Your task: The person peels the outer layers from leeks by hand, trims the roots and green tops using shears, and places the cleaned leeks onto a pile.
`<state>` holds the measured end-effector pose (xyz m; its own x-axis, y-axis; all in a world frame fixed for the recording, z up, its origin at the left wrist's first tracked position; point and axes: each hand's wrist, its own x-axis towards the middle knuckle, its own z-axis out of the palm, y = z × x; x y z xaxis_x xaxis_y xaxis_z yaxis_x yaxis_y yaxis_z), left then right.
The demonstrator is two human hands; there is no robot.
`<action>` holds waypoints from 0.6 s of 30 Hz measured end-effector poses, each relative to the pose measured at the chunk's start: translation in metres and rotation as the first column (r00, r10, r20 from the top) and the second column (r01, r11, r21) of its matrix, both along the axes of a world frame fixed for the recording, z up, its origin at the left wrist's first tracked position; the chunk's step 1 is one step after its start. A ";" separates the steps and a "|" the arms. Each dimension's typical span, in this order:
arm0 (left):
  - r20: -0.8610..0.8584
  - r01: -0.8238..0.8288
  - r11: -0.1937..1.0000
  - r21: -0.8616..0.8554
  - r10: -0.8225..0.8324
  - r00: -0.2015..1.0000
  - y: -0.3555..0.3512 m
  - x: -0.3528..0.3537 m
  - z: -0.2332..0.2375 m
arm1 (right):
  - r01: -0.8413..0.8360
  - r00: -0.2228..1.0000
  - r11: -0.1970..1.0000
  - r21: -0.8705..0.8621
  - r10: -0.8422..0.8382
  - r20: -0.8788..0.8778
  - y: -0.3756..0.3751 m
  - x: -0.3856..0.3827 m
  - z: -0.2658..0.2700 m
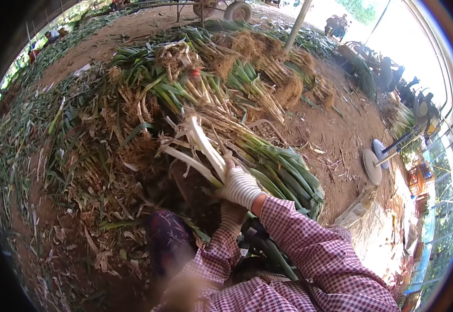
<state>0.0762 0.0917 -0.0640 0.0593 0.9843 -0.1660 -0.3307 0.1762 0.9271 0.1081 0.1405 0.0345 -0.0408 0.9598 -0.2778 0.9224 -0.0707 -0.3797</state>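
Trimmings of dry leaf and husk cover the ground at the left, reaching up to a strip of green leaves along the far edge. Toward the middle lies a big heap of leeks, stacked in bundles with tangled brown roots facing several ways. Low in the view, a knee in dark flowered cloth sits just left of the arms, which wear red-and-white checked sleeves.

The left hand, in a soiled glove, sits directly under the right hand and against the bunch. Most of it is hidden, so I cannot tell whether it grips. The right hand, in a white knit glove, is clenched around the white stalks of a few leeks, which point up and left, away from the person, in front of the heap. Dark green leaves run down between the two sleeves.

Just right of that hand lies a thick bundle of green leaves. Farther back stand a wheel and a slanting post. Beyond the bundle the ground is bare brown earth, with two white discs standing on edge at the right.
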 end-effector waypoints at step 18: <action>0.144 -0.401 0.496 0.771 0.476 0.867 0.050 -0.106 0.182 | -0.219 0.856 0.906 0.363 0.357 -0.374 -0.065 0.057 0.148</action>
<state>-0.0297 0.1413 0.1182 -0.3919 0.6369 0.6640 -0.0836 -0.7433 0.6637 0.1648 0.0760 0.1822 -0.3755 0.9181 0.1267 0.6271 0.3524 -0.6947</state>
